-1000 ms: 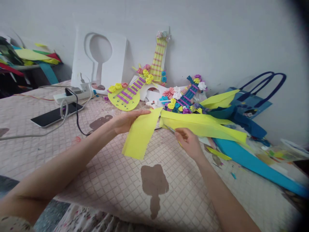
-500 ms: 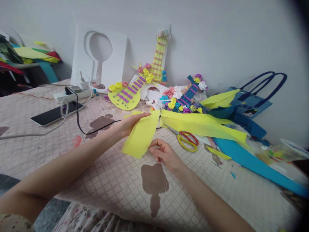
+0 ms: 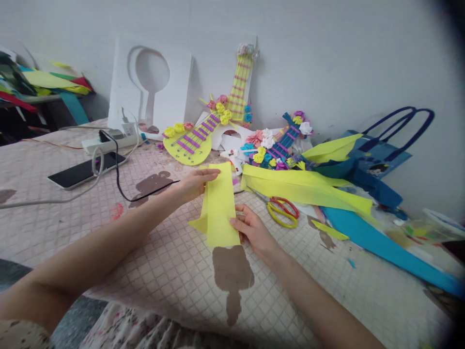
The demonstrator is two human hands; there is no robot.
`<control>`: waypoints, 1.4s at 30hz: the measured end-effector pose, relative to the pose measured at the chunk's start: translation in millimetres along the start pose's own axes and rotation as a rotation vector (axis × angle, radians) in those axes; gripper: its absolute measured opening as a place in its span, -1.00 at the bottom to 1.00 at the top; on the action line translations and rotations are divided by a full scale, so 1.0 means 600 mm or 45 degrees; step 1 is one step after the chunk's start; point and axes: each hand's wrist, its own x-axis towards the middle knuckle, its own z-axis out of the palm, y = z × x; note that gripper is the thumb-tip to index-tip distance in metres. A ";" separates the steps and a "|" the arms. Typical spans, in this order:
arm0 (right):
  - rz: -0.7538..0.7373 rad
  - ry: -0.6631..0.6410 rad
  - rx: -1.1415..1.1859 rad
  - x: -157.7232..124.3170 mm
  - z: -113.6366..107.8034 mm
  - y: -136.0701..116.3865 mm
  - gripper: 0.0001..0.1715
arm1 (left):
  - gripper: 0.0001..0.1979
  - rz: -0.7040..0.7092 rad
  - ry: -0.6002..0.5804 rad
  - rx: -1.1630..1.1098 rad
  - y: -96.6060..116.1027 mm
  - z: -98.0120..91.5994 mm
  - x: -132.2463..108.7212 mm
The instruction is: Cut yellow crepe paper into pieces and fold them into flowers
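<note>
A strip of yellow crepe paper [image 3: 221, 208] hangs upright between my hands, with another flap of it showing behind at the lower left. My left hand [image 3: 199, 183] pinches its upper left edge, thumb in front. Lower down, my right hand [image 3: 253, 231] grips the right edge between thumb and fingers. Just right of the strip lies a longer yellow crepe sheet [image 3: 301, 188], with scissors [image 3: 283, 212] with red and yellow handles beside it. A white glue gun [image 3: 234, 159] lies behind the held strip.
Paper-flower guitars [image 3: 191, 145] lean near the wall with a white cut-out board [image 3: 170, 97]. At left are a phone [image 3: 85, 170], a power strip [image 3: 112, 140] and loose cables. To the right are a blue paper strip [image 3: 385, 247] and a blue bag [image 3: 385, 150].
My right hand has taken hold of the strip's lower right edge. The strip has swung from slanting to nearly upright, and its top has moved slightly left, uncovering the glue gun.
</note>
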 end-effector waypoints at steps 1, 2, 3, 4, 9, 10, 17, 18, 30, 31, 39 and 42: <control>-0.024 0.014 -0.011 0.001 -0.001 -0.002 -0.52 | -0.73 0.000 0.035 0.036 -0.003 -0.007 0.005; -0.054 0.022 -0.028 0.001 -0.003 -0.003 -0.48 | -0.72 -0.009 0.055 0.068 -0.005 -0.013 0.009; -0.091 0.024 -0.048 0.001 -0.004 -0.004 -0.45 | -0.71 -0.017 0.067 0.091 -0.006 -0.019 0.013; -0.130 0.019 -0.069 0.001 -0.005 -0.006 -0.43 | -0.70 -0.020 0.072 0.105 -0.007 -0.024 0.017; -0.254 0.013 -0.234 0.000 -0.009 -0.004 -0.69 | -0.69 -0.013 0.039 0.130 -0.009 -0.029 0.020; -0.262 0.025 -0.278 0.000 -0.011 -0.002 -0.75 | -0.70 -0.012 0.030 0.130 -0.008 -0.028 0.019; -0.394 0.131 -0.526 0.000 -0.017 0.008 -0.77 | -0.74 0.053 0.023 0.108 -0.005 -0.027 0.018; -0.402 0.132 -0.546 0.000 -0.017 0.007 -0.77 | -0.73 0.056 0.016 0.111 -0.005 -0.028 0.018; -0.588 0.133 -0.647 -0.006 -0.017 -0.003 -0.82 | -0.70 0.096 -0.064 0.120 -0.005 -0.022 0.015; -0.581 0.126 -0.620 -0.007 -0.017 -0.003 -0.84 | -0.71 0.111 -0.061 0.123 -0.004 -0.021 0.015; -0.656 0.276 -0.385 0.006 -0.025 -0.019 -0.89 | -0.80 0.376 -0.115 0.411 -0.008 -0.002 0.002; -0.643 0.335 -0.278 0.009 -0.028 -0.026 -0.88 | -0.83 0.405 -0.242 0.523 -0.016 0.013 -0.011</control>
